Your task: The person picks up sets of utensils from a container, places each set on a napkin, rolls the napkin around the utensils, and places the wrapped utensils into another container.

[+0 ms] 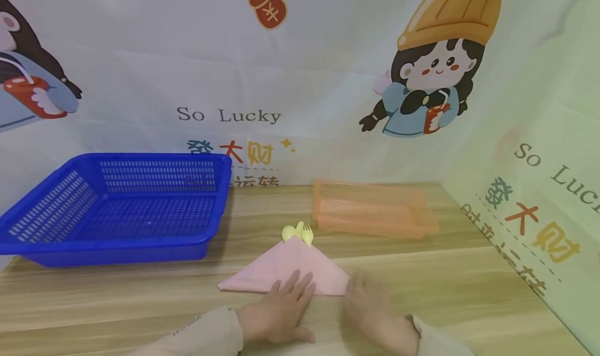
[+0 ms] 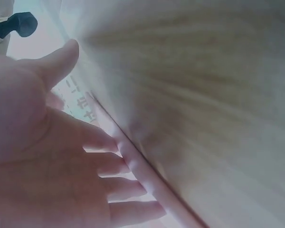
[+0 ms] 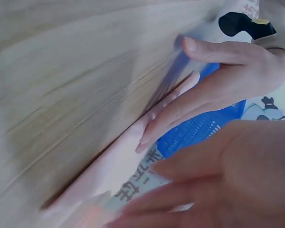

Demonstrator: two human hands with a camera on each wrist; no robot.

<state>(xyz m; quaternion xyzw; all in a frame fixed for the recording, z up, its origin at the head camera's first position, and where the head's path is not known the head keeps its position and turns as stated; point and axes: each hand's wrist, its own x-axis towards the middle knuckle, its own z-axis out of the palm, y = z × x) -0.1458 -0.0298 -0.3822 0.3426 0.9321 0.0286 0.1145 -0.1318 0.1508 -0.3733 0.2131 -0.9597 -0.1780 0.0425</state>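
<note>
A pink napkin [image 1: 262,272] lies on the wooden table as a triangle, its point facing away from me. From that point stick out the heads of a pale yellow spoon [image 1: 288,234] and fork [image 1: 307,234], with another pale yellow utensil [image 1: 299,227] between them; the napkin hides their lower parts. My left hand [image 1: 283,312] rests on the napkin's near edge, fingers spread and straight. Blurred by motion, my right hand [image 1: 367,306] is at the napkin's right corner. Its fingers look extended in the right wrist view; whether they touch the napkin I cannot tell.
A large blue plastic basket [image 1: 136,246] stands at the left of the table [image 1: 262,205]. Toward the back right is a smaller orange basket [image 1: 375,226]. A printed cloth [image 1: 319,85] hangs behind the table and along its right side.
</note>
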